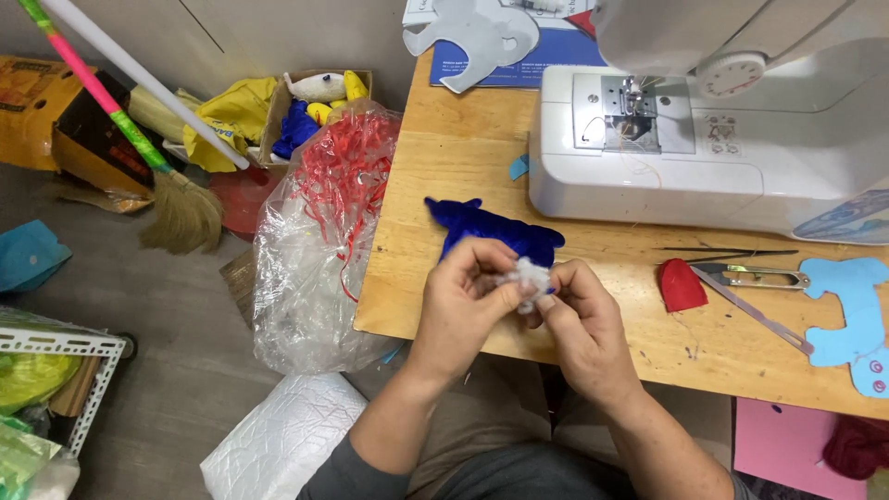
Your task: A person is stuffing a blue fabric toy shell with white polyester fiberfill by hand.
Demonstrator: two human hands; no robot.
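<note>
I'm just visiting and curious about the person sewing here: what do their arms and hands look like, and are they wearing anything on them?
Both the left hand and the right hand are bare: no gloves, and no rings, watch or bracelet that I can see. The forearms are uncovered too. A grey sleeve is pushed up near the left elbow. The fingers look short-nailed, though that is hard to tell.

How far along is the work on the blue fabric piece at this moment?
Done: the blue sewn fabric shape lies flat on the wooden table, off the white sewing machine. In hand: the left hand and right hand pinch a white stuffing tuft. Left: the shape still looks unstuffed.
</note>
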